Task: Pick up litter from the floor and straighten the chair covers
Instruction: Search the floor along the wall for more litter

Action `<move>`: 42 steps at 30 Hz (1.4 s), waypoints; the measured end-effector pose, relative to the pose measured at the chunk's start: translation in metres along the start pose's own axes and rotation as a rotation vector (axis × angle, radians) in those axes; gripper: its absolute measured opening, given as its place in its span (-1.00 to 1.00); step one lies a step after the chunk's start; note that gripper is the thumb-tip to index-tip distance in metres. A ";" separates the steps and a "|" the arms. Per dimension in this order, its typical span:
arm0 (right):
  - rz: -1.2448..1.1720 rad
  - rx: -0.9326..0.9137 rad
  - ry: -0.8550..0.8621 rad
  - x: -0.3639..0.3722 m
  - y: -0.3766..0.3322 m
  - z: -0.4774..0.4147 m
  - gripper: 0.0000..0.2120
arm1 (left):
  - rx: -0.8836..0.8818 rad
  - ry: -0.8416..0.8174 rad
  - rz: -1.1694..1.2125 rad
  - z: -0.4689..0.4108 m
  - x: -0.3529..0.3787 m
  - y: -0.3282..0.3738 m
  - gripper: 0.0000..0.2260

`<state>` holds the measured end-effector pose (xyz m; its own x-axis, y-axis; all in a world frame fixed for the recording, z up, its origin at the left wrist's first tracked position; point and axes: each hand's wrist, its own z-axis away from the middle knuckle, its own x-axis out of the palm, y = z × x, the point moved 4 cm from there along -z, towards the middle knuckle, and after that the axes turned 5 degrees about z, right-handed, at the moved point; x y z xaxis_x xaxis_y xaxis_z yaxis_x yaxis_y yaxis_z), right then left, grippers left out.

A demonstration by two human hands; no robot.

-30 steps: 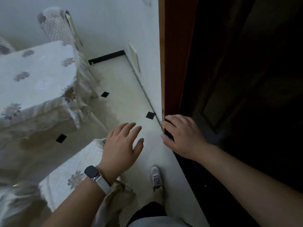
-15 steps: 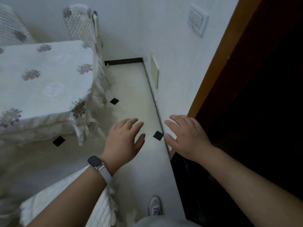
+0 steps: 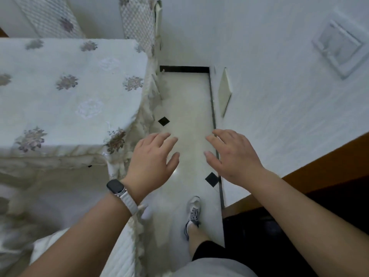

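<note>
Starting on the left: the big worktop (image 3: 18, 156) is draped in a pale floral cloth (image 3: 69, 92) that hangs in rumpled folds over its near edge and corner, so you can't see what's underneath. Behind it two chair backs stand against the wall. The corner chair cover (image 3: 137, 23) is quilted and looks pulled on fairly straight; the other is cut off by the frame edge. A low chair cover (image 3: 119, 246) sits bottom left, just beside the left forearm. Its frilly hem is bunched, so I'd guess that's the one that wants straightening.

The left hand (image 3: 151, 162), with a watch (image 3: 115, 186) on the wrist, hovers just past the worktop's corner. Grip wide, fingers spread and relaxed, holding nothing. It reads to me like hands held out ready while scanning, not a reach for anything specific.

The floor (image 3: 187, 100) between furniture and wall is pale and glossy, with two black diamonds (image 3: 163, 121) that look like tile inlay, not rubbish. I can't spot any definite litter. A small white blob (image 3: 146, 212) below the left wrist could be a shoe toe or a scrap, can't tell. One grey shoe (image 3: 193, 212) is planted mid-strip.

The right hand (image 3: 233, 156) hovers over the dark skirting line by the wall (image 3: 279, 86), grip also wide and empty. Further right there's a switch plate (image 3: 339, 47) and a brown door frame (image 3: 299, 180).
</note>
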<state>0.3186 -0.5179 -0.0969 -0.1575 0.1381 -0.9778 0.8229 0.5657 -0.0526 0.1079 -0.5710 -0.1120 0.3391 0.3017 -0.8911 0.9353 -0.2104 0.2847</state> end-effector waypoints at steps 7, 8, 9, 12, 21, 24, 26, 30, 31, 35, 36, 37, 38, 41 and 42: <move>-0.110 -0.008 -0.008 0.042 0.057 -0.135 -0.55 | -0.080 -0.083 -0.049 -0.114 0.029 -0.049 -0.62; -0.123 -0.004 0.000 0.044 0.067 -0.154 -0.55 | -0.073 -0.094 -0.061 -0.132 0.031 -0.055 -0.61; -0.132 -0.003 0.015 0.046 0.076 -0.173 -0.55 | -0.064 -0.106 -0.077 -0.151 0.032 -0.061 -0.61; -0.142 0.009 0.049 0.050 0.103 -0.231 -0.55 | -0.073 -0.099 -0.117 -0.210 0.036 -0.078 -0.60; -0.131 0.048 0.024 0.066 0.167 -0.344 -0.52 | -0.097 -0.092 -0.108 -0.331 0.056 -0.132 -0.61; -0.103 0.055 -0.005 0.081 0.184 -0.381 -0.51 | -0.086 -0.120 -0.100 -0.374 0.078 -0.156 -0.58; -0.096 0.055 -0.003 0.091 0.195 -0.411 -0.52 | -0.059 -0.101 -0.075 -0.405 0.094 -0.175 -0.58; -0.026 0.078 -0.014 0.107 0.219 -0.488 -0.54 | -0.017 -0.054 -0.013 -0.479 0.123 -0.223 -0.60; -0.012 0.088 -0.029 0.110 0.225 -0.509 -0.54 | -0.016 -0.058 0.003 -0.498 0.129 -0.236 -0.60; 0.036 0.109 -0.044 0.110 0.250 -0.587 -0.52 | -0.004 -0.052 0.053 -0.574 0.140 -0.284 -0.60; 0.058 0.121 -0.049 0.108 0.258 -0.606 -0.51 | 0.009 -0.047 0.062 -0.595 0.142 -0.295 -0.60; 0.078 0.137 -0.054 0.106 0.266 -0.624 -0.51 | 0.023 -0.043 0.064 -0.616 0.143 -0.305 -0.61; 0.087 0.148 -0.059 0.105 0.273 -0.641 -0.50 | 0.032 -0.043 0.056 -0.637 0.146 -0.315 -0.61; 0.079 0.144 -0.036 0.107 0.288 -0.687 -0.50 | 0.057 -0.032 0.045 -0.690 0.154 -0.336 -0.61; 0.076 0.140 -0.013 0.109 0.292 -0.702 -0.51 | 0.073 -0.017 0.053 -0.705 0.157 -0.341 -0.62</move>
<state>0.1587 0.2332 -0.0768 -0.0855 0.1656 -0.9825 0.9006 0.4346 -0.0051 -0.0864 0.2044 -0.1002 0.3854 0.2728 -0.8815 0.9061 -0.2926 0.3056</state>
